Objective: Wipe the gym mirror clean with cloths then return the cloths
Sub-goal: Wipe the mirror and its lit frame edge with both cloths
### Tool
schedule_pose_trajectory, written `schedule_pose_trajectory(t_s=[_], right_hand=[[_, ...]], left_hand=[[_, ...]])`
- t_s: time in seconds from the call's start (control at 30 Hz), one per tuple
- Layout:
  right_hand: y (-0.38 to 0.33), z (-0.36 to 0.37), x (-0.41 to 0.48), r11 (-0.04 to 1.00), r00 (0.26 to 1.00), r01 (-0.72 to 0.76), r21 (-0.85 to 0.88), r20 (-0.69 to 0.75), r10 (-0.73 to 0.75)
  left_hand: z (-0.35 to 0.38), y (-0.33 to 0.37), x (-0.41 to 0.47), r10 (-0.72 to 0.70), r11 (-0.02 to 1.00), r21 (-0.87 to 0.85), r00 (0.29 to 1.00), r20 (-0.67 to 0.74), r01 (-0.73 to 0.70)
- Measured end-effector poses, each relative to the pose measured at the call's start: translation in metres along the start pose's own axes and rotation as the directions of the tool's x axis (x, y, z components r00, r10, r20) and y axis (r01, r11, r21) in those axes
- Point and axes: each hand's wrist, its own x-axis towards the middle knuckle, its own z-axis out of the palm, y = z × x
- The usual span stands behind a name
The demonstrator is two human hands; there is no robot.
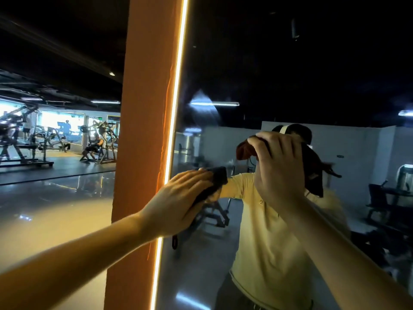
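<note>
Mid-wipe on the light-edged gym mirror (201, 253): left hand (178, 202), fingers straight, presses a dark grey cloth (215, 181); right hand (277, 168) grips a reddish-brown cloth (314, 173); neither yet returned.

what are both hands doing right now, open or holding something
Left hand: open and flat, pressing the dark cloth onto the mirror.
Right hand: closed, curled over the reddish-brown cloth, higher on the mirror.

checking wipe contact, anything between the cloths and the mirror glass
Nothing visible. The left hand presses the dark cloth flat on the mirror beside the light strip; the right hand holds the brown cloth against the glass higher up.
</note>
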Motion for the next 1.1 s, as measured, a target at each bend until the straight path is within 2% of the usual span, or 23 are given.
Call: schedule_pose_trajectory(t_s=[0.07,0.17,0.2,0.27,0.33,0.4,0.47,0.53,0.6,0.73,0.83,0.87,0.93,1.0,1.07,1.1], right_hand=[[0.002,0.0,0.0,1.0,1.0,0.004,-0.005,0.005,-0.004],[0.002,0.0,-0.001,1.0,1.0,0.011,0.008,0.025,-0.011],[0.002,-0.001,-0.001,1.0,1.0,0.016,0.006,0.026,-0.016],[0.002,-0.001,-0.002,1.0,0.999,0.025,0.0,0.035,-0.025],[0.003,-0.001,-0.003,1.0,0.999,0.027,0.006,0.038,-0.027],[0.002,-0.001,-0.003,1.0,0.999,0.02,0.013,0.037,-0.021],[0.002,0.0,-0.004,1.0,0.999,0.018,0.017,0.026,-0.019],[0.001,0.001,-0.004,1.0,1.0,0.017,0.025,0.015,-0.017],[0.002,0.003,-0.004,1.0,1.0,0.02,0.025,0.001,-0.02],[0.003,0.004,-0.004,1.0,1.0,0.024,0.019,-0.013,-0.024],[0.003,0.003,-0.004,1.0,1.0,0.024,0.004,-0.002,-0.024],[0.002,0.003,-0.004,1.0,1.0,0.021,0.0,0.003,-0.021],[0.003,0.002,-0.004,1.0,1.0,0.017,0.002,0.007,-0.017],[0.003,0.001,-0.003,0.999,1.0,0.026,0.021,0.008,-0.026],[0.003,0.0,-0.002,0.999,1.0,0.027,0.026,-0.006,-0.027],[0.002,0.0,-0.002,0.999,1.0,0.024,0.022,-0.01,-0.024]], left_hand=[[-0.029,0.004,0.024,-0.106,0.991,-0.087,0.994,-0.006,0.105],[-0.066,0.002,0.061,-0.293,0.92,-0.215,0.939,0.18,0.329],[-0.074,0.0,0.072,-0.314,0.906,-0.221,0.923,0.221,0.361],[-0.083,-0.006,0.086,-0.305,0.922,-0.183,0.93,0.202,0.342],[-0.081,-0.013,0.094,-0.333,0.922,-0.161,0.933,0.133,0.352],[-0.072,-0.018,0.097,-0.361,0.93,-0.085,0.932,-0.026,0.358],[-0.058,-0.021,0.097,-0.263,0.95,0.11,0.941,-0.213,0.291],[-0.049,-0.024,0.1,-0.195,0.93,0.236,0.924,-0.329,0.28],[-0.047,-0.031,0.109,-0.215,0.925,0.201,0.88,-0.423,0.322],[-0.049,-0.041,0.136,-0.347,0.9,0.023,0.747,-0.567,0.436],[-0.03,-0.03,0.144,-0.456,0.838,-0.048,0.65,-0.608,0.543],[-0.019,-0.022,0.14,-0.456,0.832,-0.034,0.647,-0.611,0.554],[0.006,-0.006,0.121,-0.38,0.872,0.028,0.713,-0.589,0.488],[0.027,0.001,0.087,-0.204,0.934,0.154,0.834,-0.513,0.323],[0.037,-0.004,0.055,-0.011,0.933,0.332,0.93,-0.368,0.143],[0.033,-0.013,0.048,0.051,0.907,0.414,0.955,-0.293,0.079]])
